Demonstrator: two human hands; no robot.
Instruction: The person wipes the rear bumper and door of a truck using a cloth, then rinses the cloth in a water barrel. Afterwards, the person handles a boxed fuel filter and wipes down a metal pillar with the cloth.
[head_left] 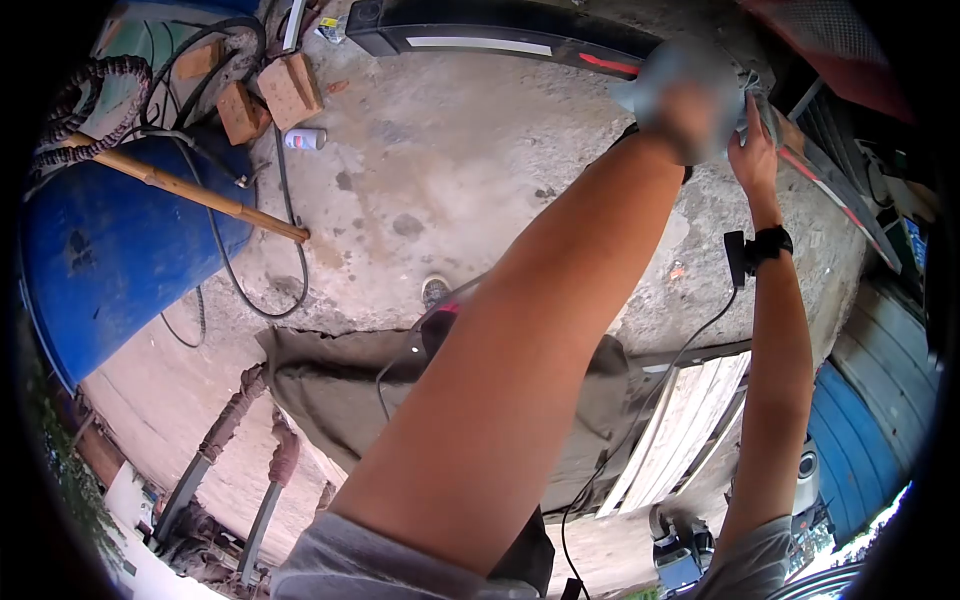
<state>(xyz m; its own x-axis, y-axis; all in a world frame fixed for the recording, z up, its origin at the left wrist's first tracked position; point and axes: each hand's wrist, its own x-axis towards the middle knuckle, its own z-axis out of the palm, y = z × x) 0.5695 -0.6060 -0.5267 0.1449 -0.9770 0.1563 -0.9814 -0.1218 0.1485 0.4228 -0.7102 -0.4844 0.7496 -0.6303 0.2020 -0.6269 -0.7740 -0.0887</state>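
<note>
My left arm reaches across the view to the upper right. My left hand (688, 105) is under a round blur, so its fingers and anything in them cannot be made out. It is at the right end of a black beam (480, 32) with white and red strips. Close beside it, my right hand (756, 158) has its fingers stretched upward and the thumb apart. A small pale patch lies by its fingertips, too unclear to name. A black band (770, 246) with a cable circles my right wrist.
A blue barrel (125, 255) lies at left with a bamboo pole (190, 190) across it. Black hoses, bricks (290, 90) and a can (305, 139) are nearby. Dark cloth (330, 380) and pale boards (680, 430) lie below. A red-and-white striped bar (835, 200) runs along the right.
</note>
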